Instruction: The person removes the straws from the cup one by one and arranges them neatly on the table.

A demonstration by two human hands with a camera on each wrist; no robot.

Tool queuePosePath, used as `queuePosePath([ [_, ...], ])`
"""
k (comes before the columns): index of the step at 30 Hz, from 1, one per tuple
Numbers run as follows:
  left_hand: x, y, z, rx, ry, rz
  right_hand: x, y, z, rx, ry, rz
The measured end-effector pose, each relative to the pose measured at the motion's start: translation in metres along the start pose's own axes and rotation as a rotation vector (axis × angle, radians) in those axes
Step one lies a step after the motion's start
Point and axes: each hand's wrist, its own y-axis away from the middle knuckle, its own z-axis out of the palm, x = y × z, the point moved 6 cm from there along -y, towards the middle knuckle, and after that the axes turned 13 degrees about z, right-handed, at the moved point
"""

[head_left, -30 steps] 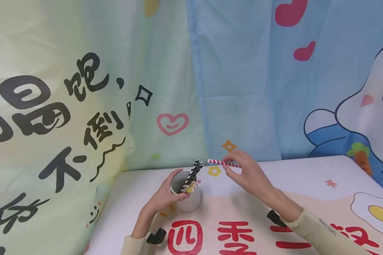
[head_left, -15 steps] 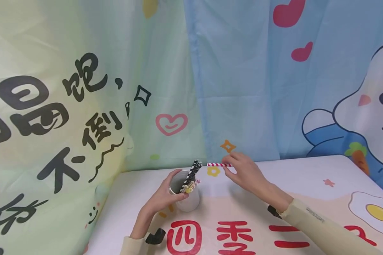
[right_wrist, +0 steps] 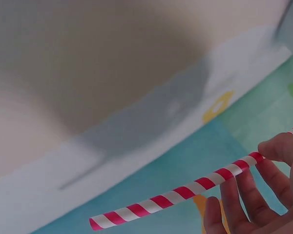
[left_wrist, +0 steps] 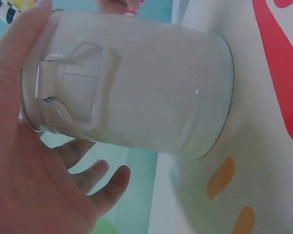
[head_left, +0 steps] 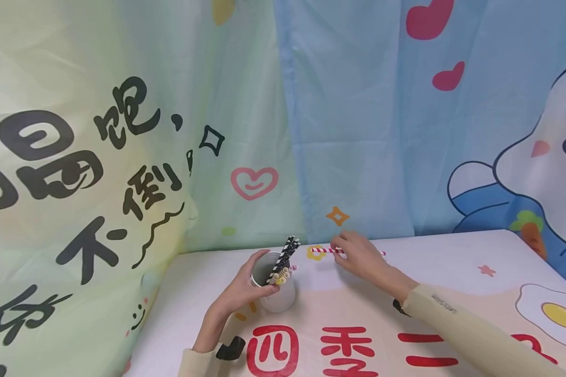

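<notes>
Near the table's middle stands a white cup (head_left: 278, 301), tilted slightly in the head view, with several paper straws (head_left: 283, 262) in it. Some of these are black and white, others pale yellow or pink. My left hand (head_left: 239, 287) grips the cup near its rim, thumb on one side and fingers reaching behind; a folded wire-like handle shows on the cup wall (left_wrist: 146, 92). To the right, my right hand (head_left: 362, 260) pinches a red-and-white striped paper straw (right_wrist: 158, 201) between thumb and fingers. That straw is held level above the table, apart from the cup.
A printed cloth covers the table (head_left: 349, 303), with red characters and a fried-egg picture. Behind it hangs a printed curtain (head_left: 349, 131) that meets the table's back edge. Another pale curtain (head_left: 85, 251) stands along the left side.
My right hand has come down a little with the striped straw, which now lies nearly level and shows on both sides of the hand. The left hand and cup stay put.
</notes>
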Motion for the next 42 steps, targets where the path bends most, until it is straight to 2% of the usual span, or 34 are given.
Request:
queuePosePath([
  [11, 0.000, -0.001, -0.001, -0.003, 0.007, -0.008, 0.007, -0.003, 0.028, -0.062, 0.099, -0.002],
  [22, -0.002, -0.001, 0.001, -0.005, 0.012, -0.001, 0.004, -0.006, 0.048, -0.196, 0.200, 0.066],
  [27, -0.002, -0.001, 0.002, -0.004, 0.026, 0.002, 0.007, -0.006, 0.053, -0.204, 0.225, 0.086],
  [42, -0.002, -0.001, 0.001, -0.007, 0.043, 0.001, 0.007, -0.008, 0.053, -0.188, 0.188, 0.111],
])
